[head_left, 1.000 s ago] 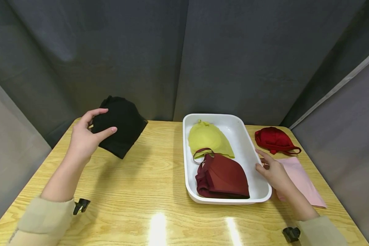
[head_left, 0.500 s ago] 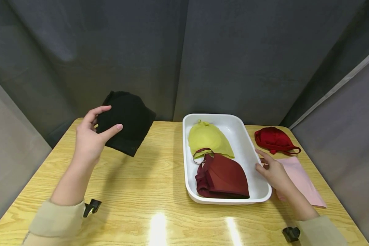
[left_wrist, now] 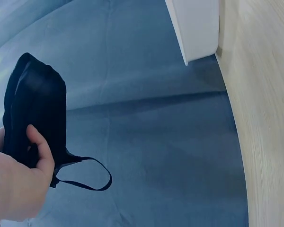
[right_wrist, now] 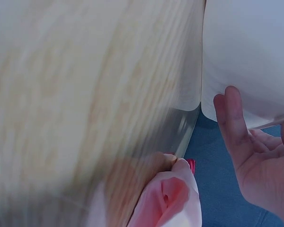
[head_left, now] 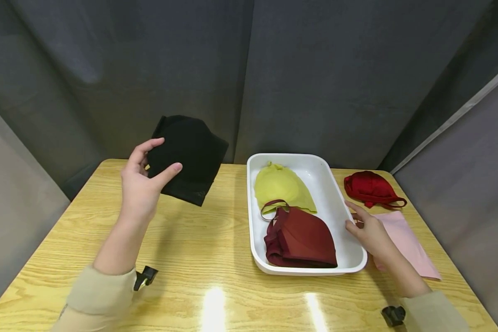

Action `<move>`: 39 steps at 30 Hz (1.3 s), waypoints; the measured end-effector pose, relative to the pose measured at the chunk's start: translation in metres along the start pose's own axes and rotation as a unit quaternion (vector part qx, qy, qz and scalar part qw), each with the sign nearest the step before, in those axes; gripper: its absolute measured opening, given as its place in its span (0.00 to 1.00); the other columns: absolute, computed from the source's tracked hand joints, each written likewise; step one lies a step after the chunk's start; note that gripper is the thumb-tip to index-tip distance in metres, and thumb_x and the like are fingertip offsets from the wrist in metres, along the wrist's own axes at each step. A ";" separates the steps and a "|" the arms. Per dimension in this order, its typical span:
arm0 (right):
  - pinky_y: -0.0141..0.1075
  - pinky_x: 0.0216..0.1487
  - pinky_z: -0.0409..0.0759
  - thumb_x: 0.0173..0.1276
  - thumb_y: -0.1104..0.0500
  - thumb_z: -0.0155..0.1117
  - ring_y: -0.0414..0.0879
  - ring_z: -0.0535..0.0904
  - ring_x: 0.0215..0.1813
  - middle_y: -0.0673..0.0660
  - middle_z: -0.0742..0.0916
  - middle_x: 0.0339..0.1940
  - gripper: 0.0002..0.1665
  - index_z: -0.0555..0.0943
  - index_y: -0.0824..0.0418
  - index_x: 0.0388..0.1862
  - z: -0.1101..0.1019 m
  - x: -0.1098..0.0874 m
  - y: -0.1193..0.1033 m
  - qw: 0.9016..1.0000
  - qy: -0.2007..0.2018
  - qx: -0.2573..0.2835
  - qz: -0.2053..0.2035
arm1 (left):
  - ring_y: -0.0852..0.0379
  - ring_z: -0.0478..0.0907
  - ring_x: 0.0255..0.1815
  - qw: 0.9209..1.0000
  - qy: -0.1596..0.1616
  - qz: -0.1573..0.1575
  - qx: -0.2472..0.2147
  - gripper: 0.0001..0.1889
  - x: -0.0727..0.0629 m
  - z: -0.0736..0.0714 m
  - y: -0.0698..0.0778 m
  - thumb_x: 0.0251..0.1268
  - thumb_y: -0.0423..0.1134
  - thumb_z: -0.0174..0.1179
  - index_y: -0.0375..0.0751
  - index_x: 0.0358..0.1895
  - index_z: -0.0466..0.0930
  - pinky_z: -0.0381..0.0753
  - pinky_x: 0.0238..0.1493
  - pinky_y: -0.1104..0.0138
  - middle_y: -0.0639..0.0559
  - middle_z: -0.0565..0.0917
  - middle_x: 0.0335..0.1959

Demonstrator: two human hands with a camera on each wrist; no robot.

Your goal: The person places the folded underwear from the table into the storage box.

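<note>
My left hand (head_left: 143, 184) holds a folded black bra (head_left: 192, 154) in the air above the left half of the table, thumb on the near side. In the left wrist view a thin strap loop hangs from the black bra (left_wrist: 40, 104). At the right rim of a white plastic tray (head_left: 332, 184), my right hand (head_left: 373, 235) grips the edge; in the right wrist view its fingers (right_wrist: 234, 111) lie against the outer wall. Inside the tray are a yellow-green bra (head_left: 282, 184) and, nearer to me, a folded maroon bra (head_left: 307, 237).
Right of the tray, a red bra (head_left: 371, 184) lies at the back of the wooden table (head_left: 216, 230). A pink cloth garment (head_left: 404, 242) is beside it, partly under my right forearm. Grey curtains (head_left: 315, 83) stand behind and at both sides.
My left hand has moved right and slightly up with the black bra, toward the tray. The right hand, the tray and its contents look unmoved.
</note>
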State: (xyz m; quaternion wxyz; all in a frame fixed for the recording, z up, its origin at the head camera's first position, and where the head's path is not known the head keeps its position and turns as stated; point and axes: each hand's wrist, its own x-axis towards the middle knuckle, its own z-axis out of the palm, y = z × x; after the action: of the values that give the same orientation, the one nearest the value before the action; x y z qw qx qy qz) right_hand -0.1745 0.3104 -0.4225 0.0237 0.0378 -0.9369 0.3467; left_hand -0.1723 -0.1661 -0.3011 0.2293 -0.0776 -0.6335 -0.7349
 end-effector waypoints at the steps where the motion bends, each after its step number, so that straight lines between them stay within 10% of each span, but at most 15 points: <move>1: 0.46 0.41 0.82 0.68 0.61 0.56 0.60 0.81 0.44 0.75 0.79 0.51 0.33 0.61 0.63 0.71 0.000 0.000 0.000 1.000 0.001 -0.002 -0.001 | 0.52 0.74 0.52 1.000 -0.001 0.001 -0.005 0.29 0.000 0.002 -0.001 0.47 0.23 0.70 0.44 0.56 0.76 0.80 0.45 0.72 0.48 0.76 0.49; 39: 0.53 0.47 0.80 0.69 0.59 0.56 0.64 0.79 0.48 0.75 0.77 0.54 0.34 0.60 0.60 0.73 0.000 0.001 0.001 1.000 -0.012 0.009 0.017 | 0.52 0.74 0.53 0.994 -0.075 0.014 -0.080 0.26 -0.001 0.082 -0.035 0.55 0.28 0.66 0.39 0.59 0.71 0.79 0.51 0.66 0.50 0.73 0.53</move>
State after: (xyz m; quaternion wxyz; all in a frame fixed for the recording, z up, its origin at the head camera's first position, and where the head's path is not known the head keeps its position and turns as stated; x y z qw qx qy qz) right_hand -0.1754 0.3114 -0.4227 0.0066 0.0265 -0.9346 0.3546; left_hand -0.2011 -0.0830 -0.3180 0.1846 -0.1594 -0.5865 -0.7724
